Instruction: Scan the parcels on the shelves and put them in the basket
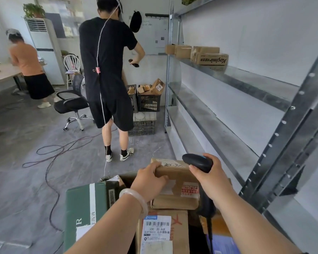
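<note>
Parcel (pixel 174 186) lay atop the boxes piled below, the left hand (pixel 149 178) gripping its near edge, likely to steady it, while the right hand (pixel 207 173) clasped the scanner (pixel 197 162) just above, seemingly for reading its label.
</note>
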`<action>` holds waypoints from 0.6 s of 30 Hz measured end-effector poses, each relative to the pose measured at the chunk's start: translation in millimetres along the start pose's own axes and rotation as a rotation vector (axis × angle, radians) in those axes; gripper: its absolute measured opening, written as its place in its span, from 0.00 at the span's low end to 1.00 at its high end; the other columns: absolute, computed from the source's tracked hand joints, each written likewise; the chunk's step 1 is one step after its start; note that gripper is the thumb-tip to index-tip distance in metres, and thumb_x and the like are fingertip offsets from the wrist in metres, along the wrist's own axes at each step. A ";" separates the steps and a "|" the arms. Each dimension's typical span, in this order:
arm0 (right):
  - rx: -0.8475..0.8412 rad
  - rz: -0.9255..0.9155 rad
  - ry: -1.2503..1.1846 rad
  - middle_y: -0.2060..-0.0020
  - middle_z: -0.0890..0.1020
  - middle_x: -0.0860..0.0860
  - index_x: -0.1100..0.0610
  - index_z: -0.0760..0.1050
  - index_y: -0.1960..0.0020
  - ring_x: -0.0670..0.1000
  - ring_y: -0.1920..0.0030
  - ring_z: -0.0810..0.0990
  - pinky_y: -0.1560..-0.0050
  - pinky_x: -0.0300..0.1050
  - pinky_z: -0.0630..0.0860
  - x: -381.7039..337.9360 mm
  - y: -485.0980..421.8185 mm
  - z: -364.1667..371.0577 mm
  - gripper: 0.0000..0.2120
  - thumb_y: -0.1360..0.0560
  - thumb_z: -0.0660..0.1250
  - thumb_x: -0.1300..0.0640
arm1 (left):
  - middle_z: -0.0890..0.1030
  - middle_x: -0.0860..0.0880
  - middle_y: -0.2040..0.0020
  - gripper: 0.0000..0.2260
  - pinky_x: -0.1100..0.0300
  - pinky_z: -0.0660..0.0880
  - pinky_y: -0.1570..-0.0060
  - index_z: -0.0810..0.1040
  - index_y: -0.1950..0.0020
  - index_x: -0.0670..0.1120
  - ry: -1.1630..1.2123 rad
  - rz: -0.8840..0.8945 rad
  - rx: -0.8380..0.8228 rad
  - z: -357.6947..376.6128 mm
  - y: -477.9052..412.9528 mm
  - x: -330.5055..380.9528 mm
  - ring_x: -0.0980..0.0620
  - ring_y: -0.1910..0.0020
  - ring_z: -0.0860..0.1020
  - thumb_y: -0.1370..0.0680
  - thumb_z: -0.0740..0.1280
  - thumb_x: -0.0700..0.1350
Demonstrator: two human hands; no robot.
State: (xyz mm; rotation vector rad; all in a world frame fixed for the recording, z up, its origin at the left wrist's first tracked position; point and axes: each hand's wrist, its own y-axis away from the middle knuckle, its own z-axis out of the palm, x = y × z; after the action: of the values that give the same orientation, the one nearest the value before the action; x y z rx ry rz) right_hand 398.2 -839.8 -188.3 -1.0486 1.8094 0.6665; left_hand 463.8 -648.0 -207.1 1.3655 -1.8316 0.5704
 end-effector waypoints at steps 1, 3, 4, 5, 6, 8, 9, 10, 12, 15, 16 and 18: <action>0.012 0.004 -0.010 0.46 0.72 0.42 0.41 0.61 0.33 0.43 0.54 0.72 0.56 0.40 0.72 1.0 1.1 -3.5 0.28 0.27 0.72 0.45 | 0.76 0.47 0.41 0.20 0.73 0.68 0.71 0.70 0.29 0.54 0.004 0.006 0.003 0.7 1.5 3.0 0.57 0.59 0.77 0.21 0.67 0.51; 0.029 0.007 -0.020 0.47 0.72 0.42 0.40 0.62 0.33 0.45 0.52 0.73 0.53 0.44 0.73 3.3 4.2 -10.3 0.28 0.27 0.72 0.45 | 0.75 0.48 0.40 0.21 0.71 0.68 0.70 0.69 0.28 0.56 0.007 0.006 0.006 1.3 5.1 9.4 0.56 0.59 0.77 0.21 0.66 0.51; 0.042 0.008 -0.017 0.48 0.72 0.41 0.40 0.62 0.32 0.44 0.53 0.73 0.52 0.45 0.74 5.0 6.1 -13.6 0.29 0.27 0.73 0.44 | 0.75 0.48 0.40 0.21 0.70 0.69 0.68 0.69 0.28 0.56 0.003 0.008 0.006 1.8 7.0 12.3 0.56 0.59 0.77 0.21 0.66 0.51; 0.057 0.009 -0.011 0.50 0.72 0.40 0.40 0.62 0.32 0.45 0.52 0.74 0.51 0.47 0.75 6.7 7.8 -17.1 0.29 0.28 0.73 0.44 | 0.74 0.49 0.39 0.21 0.68 0.69 0.67 0.68 0.28 0.57 -0.004 0.015 0.005 2.7 8.6 15.2 0.55 0.58 0.78 0.21 0.66 0.52; 0.071 0.010 -0.007 0.51 0.72 0.39 0.40 0.63 0.32 0.46 0.52 0.75 0.49 0.49 0.77 8.9 9.1 -20.5 0.29 0.28 0.73 0.44 | 0.74 0.49 0.39 0.21 0.66 0.70 0.66 0.68 0.28 0.57 -0.011 0.024 0.003 3.5 10.2 17.9 0.54 0.58 0.78 0.21 0.66 0.52; 0.094 0.019 -0.029 0.54 0.71 0.36 0.40 0.64 0.32 0.45 0.54 0.76 0.50 0.50 0.77 13.7 10.5 -26.5 0.29 0.28 0.73 0.44 | 0.73 0.49 0.38 0.21 0.65 0.71 0.64 0.67 0.28 0.58 -0.028 0.039 -0.006 5.4 12.1 22.9 0.53 0.58 0.78 0.21 0.66 0.53; 0.103 0.024 -0.043 0.55 0.70 0.35 0.40 0.64 0.32 0.43 0.55 0.75 0.53 0.48 0.76 16.0 10.9 -28.7 0.29 0.28 0.73 0.45 | 0.72 0.49 0.37 0.22 0.64 0.71 0.64 0.67 0.28 0.59 -0.035 0.044 -0.011 6.4 12.7 25.0 0.53 0.58 0.78 0.21 0.66 0.53; 0.112 0.028 -0.052 0.55 0.70 0.34 0.41 0.64 0.32 0.40 0.57 0.74 0.55 0.46 0.74 18.2 11.2 -30.1 0.29 0.28 0.73 0.45 | 0.71 0.49 0.37 0.22 0.64 0.71 0.63 0.67 0.28 0.60 -0.042 0.046 -0.016 7.6 13.1 26.7 0.53 0.59 0.78 0.21 0.66 0.53; 0.126 0.036 -0.054 0.55 0.70 0.34 0.41 0.63 0.32 0.39 0.58 0.72 0.60 0.41 0.71 20.9 12.5 -30.8 0.29 0.28 0.73 0.46 | 0.69 0.50 0.39 0.23 0.62 0.73 0.61 0.65 0.27 0.61 -0.059 0.045 -0.026 10.0 14.6 28.8 0.52 0.58 0.78 0.21 0.66 0.52; 0.137 0.032 -0.021 0.56 0.69 0.33 0.41 0.64 0.33 0.39 0.58 0.72 0.61 0.40 0.70 22.0 15.8 -28.6 0.29 0.28 0.74 0.46 | 0.67 0.50 0.41 0.25 0.54 0.79 0.50 0.61 0.26 0.64 -0.064 0.039 -0.042 13.7 16.9 27.7 0.46 0.50 0.78 0.21 0.64 0.50; 0.139 0.029 -0.012 0.56 0.68 0.33 0.41 0.64 0.33 0.39 0.58 0.72 0.60 0.41 0.71 22.3 16.3 -27.7 0.29 0.29 0.74 0.46 | 0.66 0.51 0.42 0.27 0.51 0.78 0.46 0.60 0.26 0.64 -0.064 0.035 -0.041 14.2 17.2 26.9 0.45 0.48 0.78 0.22 0.64 0.49; 0.139 0.023 -0.007 0.56 0.68 0.33 0.40 0.64 0.34 0.39 0.58 0.72 0.60 0.41 0.71 23.0 16.2 -26.9 0.29 0.29 0.74 0.45 | 0.65 0.53 0.42 0.29 0.50 0.77 0.41 0.58 0.24 0.64 -0.059 0.030 -0.039 14.6 17.1 25.7 0.46 0.45 0.76 0.22 0.64 0.48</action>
State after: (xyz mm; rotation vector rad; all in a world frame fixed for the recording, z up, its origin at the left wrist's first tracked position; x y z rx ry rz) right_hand 367.1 -861.7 -197.0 -0.9334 1.8366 0.5493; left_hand 439.8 -668.5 -194.1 1.3438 -1.9032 0.5120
